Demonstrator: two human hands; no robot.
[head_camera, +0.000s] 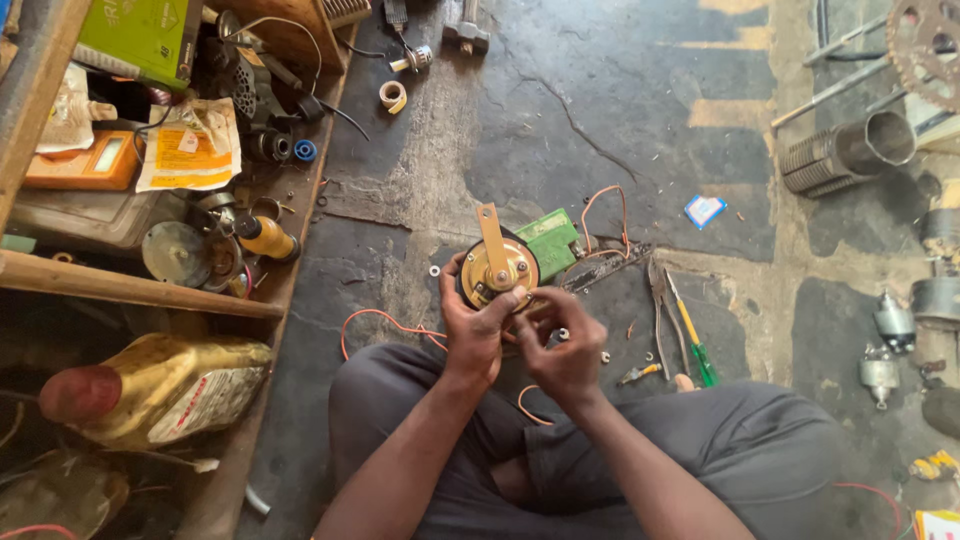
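Just above the lap, the round brass-coloured horn (497, 267) is gripped at its left rim by the left hand (472, 325), its flat bracket pointing away, while the right hand (562, 350) fingertips are pinched together at its lower right edge.

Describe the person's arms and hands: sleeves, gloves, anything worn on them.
Both forearms are bare, with no sleeves in view. The left hand and right hand wear no gloves. No watch, ring or wristband shows. Below the arms, the grey trousers cover the crossed legs.
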